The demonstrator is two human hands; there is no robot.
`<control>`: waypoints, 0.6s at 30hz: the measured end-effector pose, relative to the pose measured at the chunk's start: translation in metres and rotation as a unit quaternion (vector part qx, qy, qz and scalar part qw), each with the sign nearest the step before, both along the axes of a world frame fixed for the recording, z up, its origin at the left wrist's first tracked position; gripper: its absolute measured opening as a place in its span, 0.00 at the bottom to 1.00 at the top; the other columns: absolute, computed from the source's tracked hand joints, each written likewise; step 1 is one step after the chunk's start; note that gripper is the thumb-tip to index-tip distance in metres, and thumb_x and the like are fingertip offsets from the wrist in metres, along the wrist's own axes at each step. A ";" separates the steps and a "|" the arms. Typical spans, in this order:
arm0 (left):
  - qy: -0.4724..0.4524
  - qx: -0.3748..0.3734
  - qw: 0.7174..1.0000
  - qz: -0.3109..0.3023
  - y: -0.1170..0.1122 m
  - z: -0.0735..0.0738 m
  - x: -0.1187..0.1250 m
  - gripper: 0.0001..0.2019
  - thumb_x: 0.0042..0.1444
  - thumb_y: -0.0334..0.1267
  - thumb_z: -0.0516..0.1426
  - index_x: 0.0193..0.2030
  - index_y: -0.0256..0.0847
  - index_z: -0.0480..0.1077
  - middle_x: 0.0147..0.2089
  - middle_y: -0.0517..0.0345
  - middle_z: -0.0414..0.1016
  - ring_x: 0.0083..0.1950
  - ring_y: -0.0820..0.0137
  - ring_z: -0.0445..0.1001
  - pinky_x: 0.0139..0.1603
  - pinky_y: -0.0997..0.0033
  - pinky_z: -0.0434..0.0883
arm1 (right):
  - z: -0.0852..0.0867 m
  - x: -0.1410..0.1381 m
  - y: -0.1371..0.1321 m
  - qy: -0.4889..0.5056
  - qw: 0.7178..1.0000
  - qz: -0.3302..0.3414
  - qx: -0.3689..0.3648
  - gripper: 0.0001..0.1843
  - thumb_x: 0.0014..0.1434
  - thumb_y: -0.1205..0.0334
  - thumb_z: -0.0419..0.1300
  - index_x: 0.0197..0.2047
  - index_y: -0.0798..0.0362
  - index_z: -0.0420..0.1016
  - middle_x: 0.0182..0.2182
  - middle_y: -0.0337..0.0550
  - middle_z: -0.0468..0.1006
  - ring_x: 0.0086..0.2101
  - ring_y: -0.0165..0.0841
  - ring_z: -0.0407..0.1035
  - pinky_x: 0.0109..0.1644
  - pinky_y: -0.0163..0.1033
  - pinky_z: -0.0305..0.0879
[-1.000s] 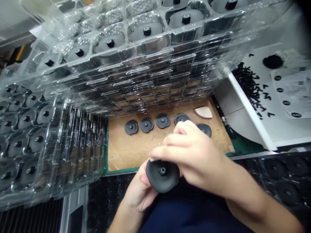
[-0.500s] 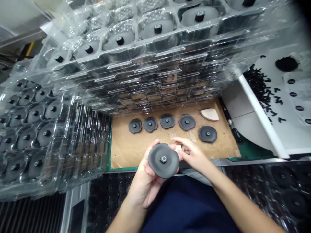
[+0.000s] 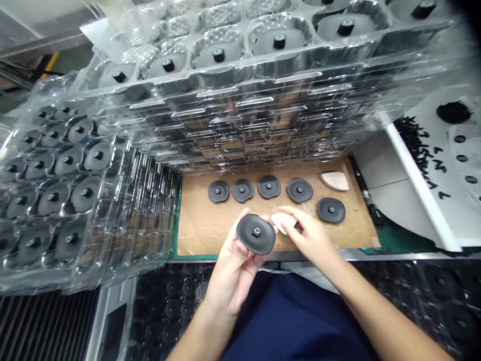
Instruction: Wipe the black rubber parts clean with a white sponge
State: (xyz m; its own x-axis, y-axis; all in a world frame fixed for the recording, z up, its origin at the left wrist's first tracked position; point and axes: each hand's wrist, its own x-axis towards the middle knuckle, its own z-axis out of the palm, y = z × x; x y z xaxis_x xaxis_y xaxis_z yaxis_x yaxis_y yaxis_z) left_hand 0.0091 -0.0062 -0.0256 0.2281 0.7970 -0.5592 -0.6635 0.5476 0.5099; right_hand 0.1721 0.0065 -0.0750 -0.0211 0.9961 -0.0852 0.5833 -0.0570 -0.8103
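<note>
My left hand (image 3: 233,268) grips a round black rubber disc (image 3: 256,233) with a small nut at its centre, held up facing me. My right hand (image 3: 306,235) is beside it, fingers closed on a small pale wedge-shaped piece (image 3: 282,220) that touches the disc's right edge. Behind them, several more black discs (image 3: 268,187) lie in a row on a brown cardboard sheet (image 3: 199,225). One further disc (image 3: 331,210) lies lower right, and a second pale wedge (image 3: 334,181) rests near the sheet's far right corner.
Tall stacks of clear plastic trays (image 3: 240,100) filled with the same discs rise behind the sheet and at the left (image 3: 56,185). A white box (image 3: 443,165) at the right holds small black parts. More trays (image 3: 443,301) lie low at right.
My right hand has come off the top of the disc and now holds the pale wedge at its side. The disc has tilted up and moved farther from me. The view has shifted.
</note>
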 end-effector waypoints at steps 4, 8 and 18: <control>0.015 0.009 1.000 0.006 -0.003 -0.002 -0.001 0.27 0.46 0.42 0.65 0.54 0.43 0.68 0.55 0.49 0.74 0.55 0.59 0.72 0.54 0.64 0.70 | 0.066 -0.026 0.007 0.047 0.985 0.065 0.151 0.13 0.63 0.65 0.50 0.48 0.51 0.71 0.44 0.46 0.77 0.43 0.36 0.70 0.48 0.44 0.65; 0.027 -0.020 0.999 0.013 -0.008 -0.004 -0.007 0.26 0.44 0.35 0.66 0.52 0.45 0.70 0.52 0.53 0.76 0.52 0.63 0.74 0.51 0.69 0.72 | 0.095 -0.043 0.002 0.070 0.967 0.207 0.129 0.13 0.62 0.70 0.49 0.45 0.57 0.72 0.36 0.45 0.78 0.36 0.34 0.70 0.42 0.40 0.64; 0.007 0.013 0.999 0.028 -0.001 0.013 -0.012 0.24 0.35 0.33 0.70 0.44 0.50 0.76 0.44 0.61 0.80 0.47 0.67 0.77 0.50 0.75 0.72 | 0.100 -0.032 -0.004 0.082 0.961 0.224 0.140 0.10 0.61 0.71 0.51 0.44 0.56 0.71 0.32 0.41 0.77 0.31 0.30 0.67 0.37 0.37 0.59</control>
State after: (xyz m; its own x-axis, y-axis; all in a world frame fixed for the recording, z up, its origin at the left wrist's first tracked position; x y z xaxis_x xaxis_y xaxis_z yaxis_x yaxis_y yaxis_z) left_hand -0.0025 -0.0074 -0.0123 0.1744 0.8232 -0.5403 -0.6861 0.4952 0.5330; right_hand 0.1398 0.0029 0.0253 -0.4441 0.8671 0.2257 0.3620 0.4041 -0.8401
